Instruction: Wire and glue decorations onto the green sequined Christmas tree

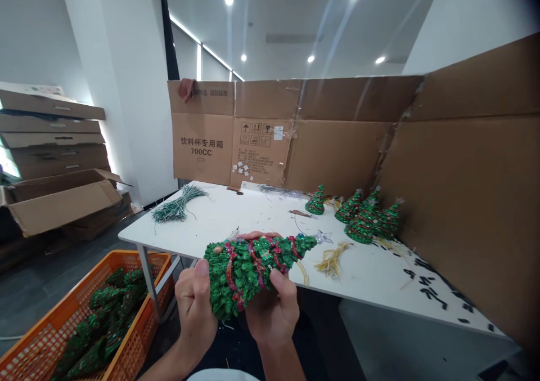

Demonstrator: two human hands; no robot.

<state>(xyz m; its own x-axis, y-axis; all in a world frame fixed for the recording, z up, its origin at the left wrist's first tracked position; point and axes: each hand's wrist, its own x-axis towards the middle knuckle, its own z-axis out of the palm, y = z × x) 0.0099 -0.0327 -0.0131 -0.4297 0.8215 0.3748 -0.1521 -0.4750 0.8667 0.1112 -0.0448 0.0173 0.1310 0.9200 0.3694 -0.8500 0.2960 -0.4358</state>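
Christmas tree [242,271] tipped on its side, lower centre of the frame, held over the near edge of the white surface [253,215]. That edge slants from the left middle down to the lower right; behind the tree, a broad stretch of white top spreads between a wire bundle [179,204] at the left and small trees [367,218] at the right. Tall cardboard panels [337,153] bound the back and right side, and an orange crate [141,325] stands at lower left, beside a table leg.

The tree is a cone of bumpy, glittering green, wound with red-pink garlands and tipped with a silvery star [324,237] pointing right. The wires are thin and straight, fanned at one end; a yellow bundle [333,260] near the star looks stringy, and flat black pieces [426,282] are scattered at lower right.

The person's left hand [196,308] grips the wide base, thumb uppermost. The right hand [274,319] supports the tree from below, its thumb pressed against the front near the narrowing part; its other fingers are mostly hidden behind.
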